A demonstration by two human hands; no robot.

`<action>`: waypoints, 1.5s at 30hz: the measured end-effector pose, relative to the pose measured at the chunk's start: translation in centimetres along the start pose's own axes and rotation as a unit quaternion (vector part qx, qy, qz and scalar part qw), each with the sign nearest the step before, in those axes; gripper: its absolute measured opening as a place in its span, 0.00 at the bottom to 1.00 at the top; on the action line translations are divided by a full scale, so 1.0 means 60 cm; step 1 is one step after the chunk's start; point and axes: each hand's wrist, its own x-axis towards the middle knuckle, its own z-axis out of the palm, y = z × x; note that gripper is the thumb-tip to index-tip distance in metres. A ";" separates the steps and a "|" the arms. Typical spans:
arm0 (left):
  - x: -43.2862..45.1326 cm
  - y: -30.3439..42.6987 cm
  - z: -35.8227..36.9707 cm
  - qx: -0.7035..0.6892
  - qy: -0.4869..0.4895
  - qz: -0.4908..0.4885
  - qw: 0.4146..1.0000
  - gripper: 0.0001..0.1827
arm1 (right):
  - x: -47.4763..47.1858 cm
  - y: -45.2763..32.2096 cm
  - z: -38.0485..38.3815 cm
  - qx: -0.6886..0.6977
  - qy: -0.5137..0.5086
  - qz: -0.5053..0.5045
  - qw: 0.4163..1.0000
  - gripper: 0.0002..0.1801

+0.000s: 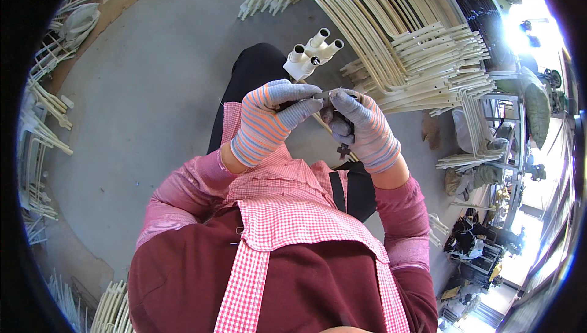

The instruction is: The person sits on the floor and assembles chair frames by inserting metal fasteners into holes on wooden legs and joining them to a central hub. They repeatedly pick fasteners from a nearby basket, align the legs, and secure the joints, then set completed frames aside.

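Observation:
My left hand (271, 120), in a striped knit glove, pinches a small thin grey piece (323, 95) between thumb and fingertips. My right hand (364, 124), gloved alike, meets the other end of that piece with its thumb and forefinger. Its curled fingers also hold a dark tool, whose cross-shaped end (343, 150) sticks out below the palm; the rest of the tool is mostly hidden. Just beyond both hands stands a cream-white metal part (311, 58) with several open round tube ends. A dark metallic bit (315, 61) sits in one of these tubes.
Bent cream metal tubes (367, 17) are stacked at the front right, close past my right hand. Metal shelving (513, 131) with bags and parts lines the right side. More cream tubes (48, 99) lie along the left edge. Grey floor (137, 81) spreads to my left.

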 end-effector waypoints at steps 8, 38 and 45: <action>0.028 0.005 -0.015 0.165 0.049 0.169 0.971 0.16 | 0.036 -0.051 0.026 -0.027 -0.009 -0.066 0.997 0.14; 0.079 -0.095 -0.081 -0.373 0.006 -0.352 0.858 0.30 | 0.183 -0.171 0.020 -0.634 -0.189 -0.201 0.722 0.07; 0.074 -0.081 -0.083 -0.480 0.056 -0.389 0.784 0.28 | 0.200 -0.168 0.026 -0.628 -0.155 -0.170 0.743 0.10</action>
